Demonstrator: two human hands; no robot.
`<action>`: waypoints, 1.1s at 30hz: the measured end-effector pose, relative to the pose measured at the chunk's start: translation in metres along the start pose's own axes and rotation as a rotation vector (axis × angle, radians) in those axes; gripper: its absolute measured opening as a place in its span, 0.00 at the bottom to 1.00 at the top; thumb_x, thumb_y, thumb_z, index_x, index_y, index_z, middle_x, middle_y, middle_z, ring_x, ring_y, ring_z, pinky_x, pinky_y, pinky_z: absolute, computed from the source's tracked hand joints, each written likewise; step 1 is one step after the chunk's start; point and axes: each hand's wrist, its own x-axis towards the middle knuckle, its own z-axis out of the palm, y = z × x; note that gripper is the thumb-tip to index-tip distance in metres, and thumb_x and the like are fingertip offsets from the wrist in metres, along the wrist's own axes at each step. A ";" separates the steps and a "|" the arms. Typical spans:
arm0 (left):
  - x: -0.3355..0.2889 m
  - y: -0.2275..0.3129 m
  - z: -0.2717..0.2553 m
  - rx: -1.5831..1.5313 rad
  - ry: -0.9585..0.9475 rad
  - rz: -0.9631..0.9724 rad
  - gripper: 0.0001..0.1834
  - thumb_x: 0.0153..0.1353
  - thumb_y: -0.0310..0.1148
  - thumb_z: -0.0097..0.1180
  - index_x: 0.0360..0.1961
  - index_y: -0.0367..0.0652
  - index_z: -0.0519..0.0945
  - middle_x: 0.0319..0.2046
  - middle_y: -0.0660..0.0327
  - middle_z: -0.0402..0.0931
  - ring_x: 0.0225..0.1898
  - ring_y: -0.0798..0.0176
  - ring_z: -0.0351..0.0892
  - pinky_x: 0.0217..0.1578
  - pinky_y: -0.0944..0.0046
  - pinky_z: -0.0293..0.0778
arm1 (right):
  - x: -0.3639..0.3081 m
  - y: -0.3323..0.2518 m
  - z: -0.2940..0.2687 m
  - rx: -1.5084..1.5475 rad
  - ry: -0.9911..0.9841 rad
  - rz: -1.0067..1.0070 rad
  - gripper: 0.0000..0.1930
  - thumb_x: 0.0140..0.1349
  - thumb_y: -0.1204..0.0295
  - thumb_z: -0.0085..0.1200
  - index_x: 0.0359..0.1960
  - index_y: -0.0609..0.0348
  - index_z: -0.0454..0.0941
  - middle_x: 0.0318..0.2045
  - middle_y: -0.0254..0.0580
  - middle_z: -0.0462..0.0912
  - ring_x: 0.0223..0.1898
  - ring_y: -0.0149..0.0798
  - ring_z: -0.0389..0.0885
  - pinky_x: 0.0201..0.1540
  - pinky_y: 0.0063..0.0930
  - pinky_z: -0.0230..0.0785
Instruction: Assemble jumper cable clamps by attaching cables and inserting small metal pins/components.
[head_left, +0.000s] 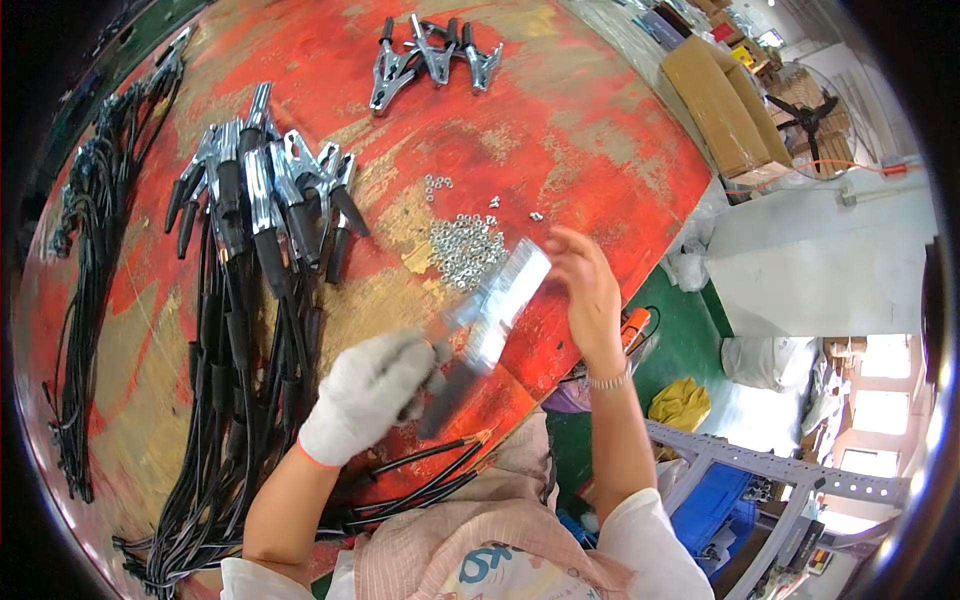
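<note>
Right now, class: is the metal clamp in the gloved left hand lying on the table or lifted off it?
Lifted. The gloved left hand grips the clamp by its dark handle, above the red table; its blurred metal end reaches the bare right hand.

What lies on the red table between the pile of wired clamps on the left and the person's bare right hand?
In the head view, a heap of small silver nuts lies on the red table between the wired clamps and the right hand.

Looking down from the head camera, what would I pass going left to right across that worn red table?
Thin black cable bundle → heap of metal clamps on black cables → gloved left hand gripping a blurred metal clamp → pile of small nuts → bare right hand → cardboard boxes.
</note>
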 end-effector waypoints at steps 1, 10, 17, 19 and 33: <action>0.011 -0.021 0.004 -0.254 0.098 -0.079 0.15 0.68 0.36 0.47 0.45 0.34 0.78 0.28 0.63 0.80 0.20 0.71 0.74 0.21 0.71 0.69 | 0.017 0.006 -0.004 -0.219 -0.006 -0.018 0.17 0.65 0.61 0.55 0.50 0.58 0.75 0.42 0.43 0.78 0.45 0.39 0.80 0.47 0.34 0.72; 0.031 -0.047 0.011 -0.602 0.185 -0.120 0.17 0.67 0.39 0.50 0.47 0.36 0.77 0.25 0.65 0.78 0.16 0.78 0.70 0.14 0.78 0.60 | 0.041 0.046 -0.012 -0.741 -0.183 -0.197 0.09 0.60 0.68 0.57 0.41 0.52 0.81 0.37 0.40 0.79 0.41 0.44 0.79 0.42 0.34 0.74; 0.033 -0.047 0.011 -0.511 0.198 -0.124 0.18 0.69 0.41 0.48 0.47 0.35 0.77 0.27 0.64 0.78 0.20 0.76 0.71 0.19 0.76 0.65 | 0.047 0.050 -0.018 -0.707 -0.162 -0.178 0.09 0.59 0.72 0.59 0.40 0.58 0.80 0.35 0.42 0.81 0.34 0.41 0.80 0.38 0.30 0.73; 0.030 -0.047 0.010 -0.487 0.208 -0.108 0.18 0.70 0.41 0.48 0.47 0.35 0.77 0.27 0.65 0.78 0.22 0.76 0.70 0.21 0.74 0.65 | 0.045 0.038 -0.012 -0.625 -0.111 -0.133 0.08 0.60 0.72 0.59 0.40 0.59 0.80 0.34 0.39 0.81 0.33 0.36 0.80 0.36 0.27 0.72; -0.004 -0.005 0.027 -0.004 0.047 0.057 0.13 0.68 0.34 0.48 0.46 0.36 0.79 0.25 0.64 0.79 0.23 0.75 0.73 0.27 0.71 0.71 | -0.036 -0.017 0.058 0.852 -0.088 0.481 0.05 0.61 0.75 0.59 0.36 0.61 0.76 0.31 0.43 0.83 0.23 0.25 0.78 0.20 0.17 0.69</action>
